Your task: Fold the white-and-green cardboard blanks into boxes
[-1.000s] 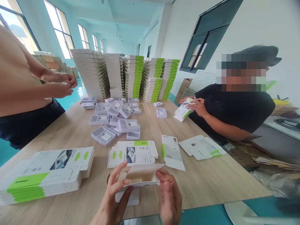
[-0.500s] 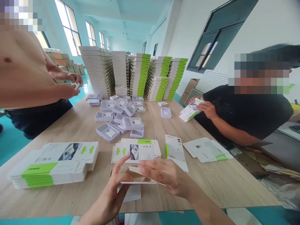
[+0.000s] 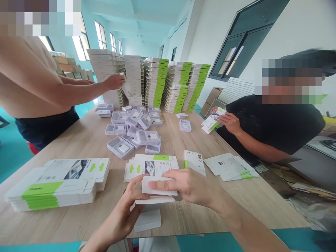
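Both my hands hold a white cardboard carton [image 3: 159, 186] just above the near table edge. My left hand [image 3: 122, 206] grips it from below and the left side. My right hand [image 3: 181, 185] lies across its top, with the fingers pressing on the folded panel. A white flat piece [image 3: 147, 220] lies on the table under my hands. Just past my hands are flat printed cartons with green bands [image 3: 151, 168], and a larger stack of them [image 3: 59, 185] sits to my left. Grey-lilac plastic trays [image 3: 119, 147] lie scattered further on.
Tall stacks of trays and cartons [image 3: 154, 82] stand at the table's far end. A person at the left [image 3: 34, 80] reaches toward them, and a person at the right [image 3: 273, 129] holds a carton [image 3: 211, 120]. Cardboard boxes [image 3: 212, 98] stand by the wall.
My right hand has slid over the carton, which now lies folded flatter between my hands. The person at the left has stretched one arm toward the stacks.
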{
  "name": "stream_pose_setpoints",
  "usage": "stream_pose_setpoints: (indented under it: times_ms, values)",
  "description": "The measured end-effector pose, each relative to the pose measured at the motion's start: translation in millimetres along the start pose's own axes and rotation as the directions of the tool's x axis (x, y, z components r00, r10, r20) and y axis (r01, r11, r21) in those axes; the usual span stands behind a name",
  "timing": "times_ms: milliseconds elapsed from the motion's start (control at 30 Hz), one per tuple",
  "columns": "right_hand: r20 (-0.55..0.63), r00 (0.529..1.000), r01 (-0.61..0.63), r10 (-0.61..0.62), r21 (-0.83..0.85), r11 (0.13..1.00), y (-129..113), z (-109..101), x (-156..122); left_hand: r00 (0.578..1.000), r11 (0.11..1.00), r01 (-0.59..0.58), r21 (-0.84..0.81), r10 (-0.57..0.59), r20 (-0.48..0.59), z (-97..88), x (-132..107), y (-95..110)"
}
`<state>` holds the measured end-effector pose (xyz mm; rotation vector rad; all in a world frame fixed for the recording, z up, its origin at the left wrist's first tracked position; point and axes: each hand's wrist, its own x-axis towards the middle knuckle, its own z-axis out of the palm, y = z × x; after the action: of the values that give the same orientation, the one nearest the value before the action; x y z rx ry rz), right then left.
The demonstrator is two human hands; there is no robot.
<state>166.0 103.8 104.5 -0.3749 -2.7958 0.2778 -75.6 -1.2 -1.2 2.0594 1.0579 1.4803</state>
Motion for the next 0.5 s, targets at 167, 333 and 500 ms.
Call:
stream_pose_setpoints:
  times_ms: [167, 333, 500]
  values:
    - [0.159, 0.984, -0.116, 0.083, 0.211, 0.971, -6, -18, 4, 0.999, 1.0, 0.016, -0.015, -0.016, 0.035, -3.5, 0, -1]
    - [0.3, 0.948, -0.263, 0.109, 0.544, 0.797, -6, -37, 13, 0.998, 0.999, -0.018, -0.032, 0.019, 0.061, -2.7, 1, 1]
    - [0.3, 0.897, -0.443, 0.326, 0.601, 0.665, -8, -26, 29, 0.998, 0.999, -0.032, -0.026, 0.033, 0.047, 0.2, 0, -1]
